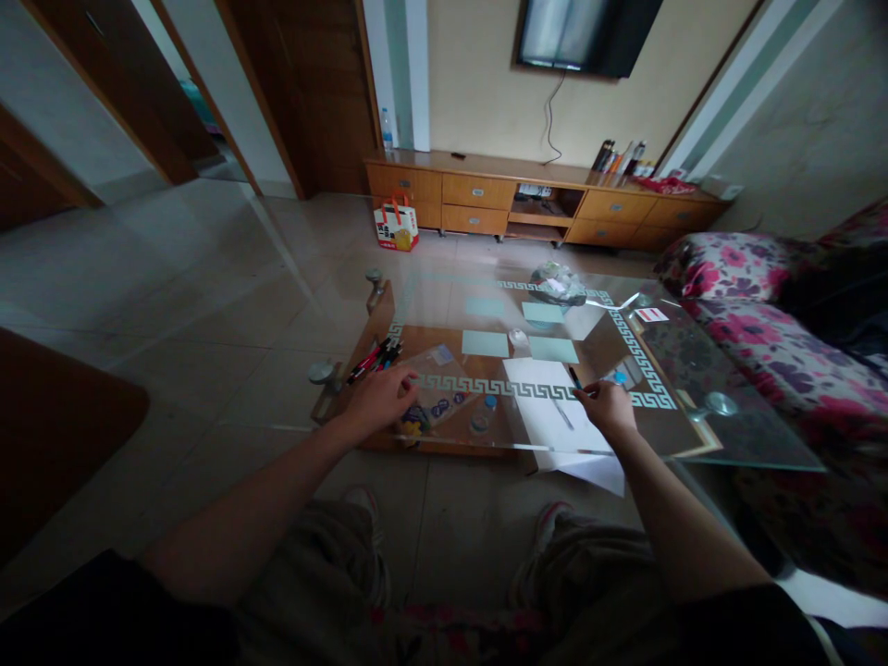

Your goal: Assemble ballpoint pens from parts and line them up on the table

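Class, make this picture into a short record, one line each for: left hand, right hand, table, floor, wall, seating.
left hand: left hand loosely curled beside a bunch of slim red and black pens; whether it grips anything is unclear
right hand: right hand apparently pinching a slim dark pen, near white paper
table: clear glass table with a pale Greek-key border
floor: white-and-red carrier bag with orange handles
wall: flat black television
seating: pink-flowered fabric sofa

Living room, dim light.
Television (pixel 589 35) mounted on cream wall (pixel 472 92), above low wooden TV cabinet (pixel 489 190); brown door (pixel 315 88) left; pale tiled floor (pixel 194 268); floral sofa (pixel 777 342) right.
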Motion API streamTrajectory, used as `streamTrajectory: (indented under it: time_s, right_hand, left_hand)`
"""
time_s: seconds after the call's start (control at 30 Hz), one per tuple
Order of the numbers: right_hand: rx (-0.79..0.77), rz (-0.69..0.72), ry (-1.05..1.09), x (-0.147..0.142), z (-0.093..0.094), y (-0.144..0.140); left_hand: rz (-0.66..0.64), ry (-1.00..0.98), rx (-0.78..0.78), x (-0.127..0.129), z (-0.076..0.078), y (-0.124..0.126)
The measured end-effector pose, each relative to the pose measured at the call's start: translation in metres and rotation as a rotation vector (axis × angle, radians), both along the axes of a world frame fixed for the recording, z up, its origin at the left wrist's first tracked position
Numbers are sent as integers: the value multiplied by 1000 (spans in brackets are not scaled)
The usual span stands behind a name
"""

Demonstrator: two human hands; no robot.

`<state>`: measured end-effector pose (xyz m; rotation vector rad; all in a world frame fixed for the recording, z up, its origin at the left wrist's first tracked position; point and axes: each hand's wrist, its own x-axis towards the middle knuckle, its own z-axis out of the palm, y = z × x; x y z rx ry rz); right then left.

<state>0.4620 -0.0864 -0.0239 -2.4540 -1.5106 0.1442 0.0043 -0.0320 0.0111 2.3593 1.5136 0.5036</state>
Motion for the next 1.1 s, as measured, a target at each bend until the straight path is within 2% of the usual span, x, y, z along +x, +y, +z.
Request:
streamTrajectory:
  time_s: [0.1, 0.23, 0.37, 0.57, 0.83, 1.1]
  right_hand:
    - [10, -1, -29, -4, 4, 1]
    - [35, 32, -46, -21, 17, 0]
    - [61, 91, -31, -47, 34, -7]
    - [51, 230, -96, -79, 51, -21]
    - [1, 304, -113, -91, 54, -24]
    - [14, 327, -125, -93, 51, -25]
  left_hand:
    - [150, -18, 68, -13, -3, 11]
    - [277, 15, 112, -25, -11, 20]
    - [298, 104, 100, -29, -19, 22]
    - [260, 101, 82, -26, -22, 22]
    - [297, 90, 32, -28, -18, 22]
    - [324, 13, 7, -36, -26, 29]
